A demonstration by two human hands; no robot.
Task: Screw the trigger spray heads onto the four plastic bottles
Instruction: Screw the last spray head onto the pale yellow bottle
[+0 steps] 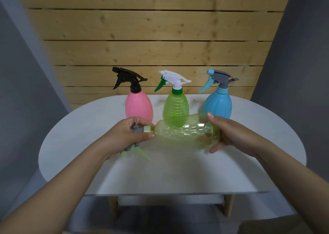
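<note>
Bottles stand in a row at the back of the white table, out of the way so the hands have room to work. From the left, the pink bottle wears a black spray head. Next comes the green ribbed bottle with a white and green spray head. Last in the row is the blue bottle with a grey and blue spray head. All three look finished.

In front, the left hand has its fingers curled around the grey and pale green spray head (its trigger sticks out below the hand). The cap of that head sits on the neck of the see-through yellow-green bottle, which lies sideways in the air above the table. The right hand wraps its fingers and thumb around the fat bottom end of this bottle. One hand holds each end so they can twist against each other. The cap may be partly screwed on, but I cannot tell how tight it is. This looks like the last bottle to do.
</note>
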